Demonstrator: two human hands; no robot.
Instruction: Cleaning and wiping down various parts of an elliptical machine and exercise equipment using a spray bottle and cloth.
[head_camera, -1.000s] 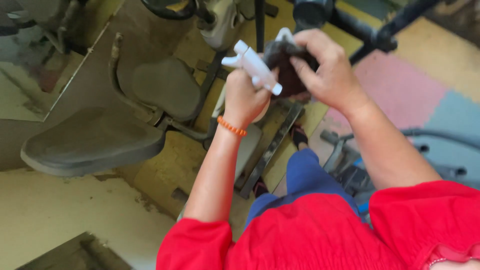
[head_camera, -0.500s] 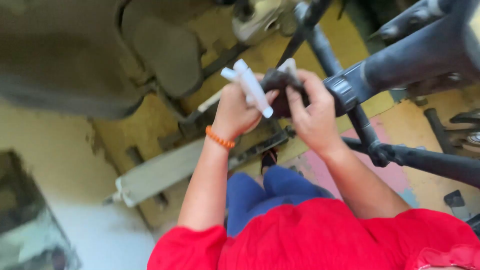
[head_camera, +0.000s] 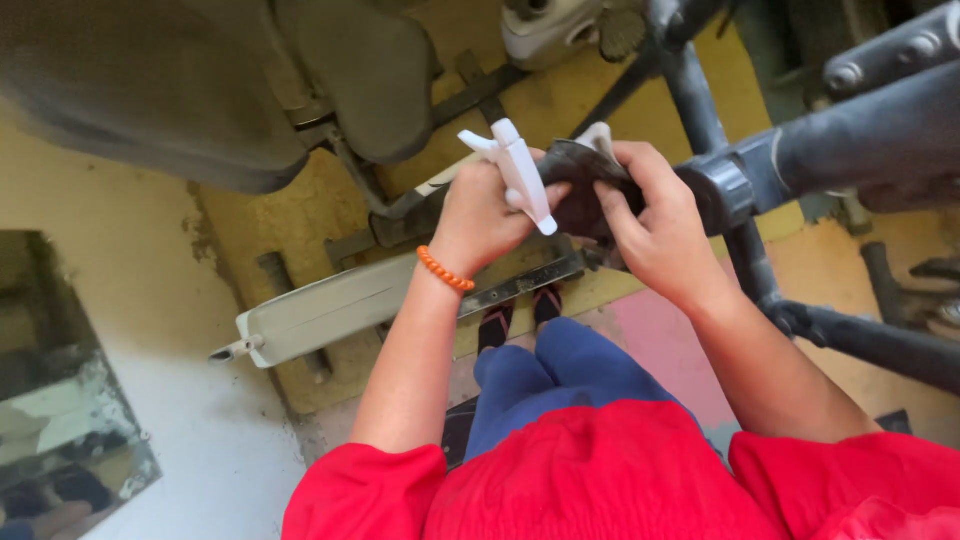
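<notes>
The left hand (head_camera: 485, 205) has its grip closed around a white plastic spray-bottle head (head_camera: 518, 170), nozzle pointing up and left. Just beside it, the right hand (head_camera: 655, 225) has its grip closed on a dark, crumpled cloth (head_camera: 575, 190), which both hands touch. They are raised in front of a grey metal exercise-machine frame (head_camera: 850, 140), above the yellow floor (head_camera: 560, 100).
</notes>
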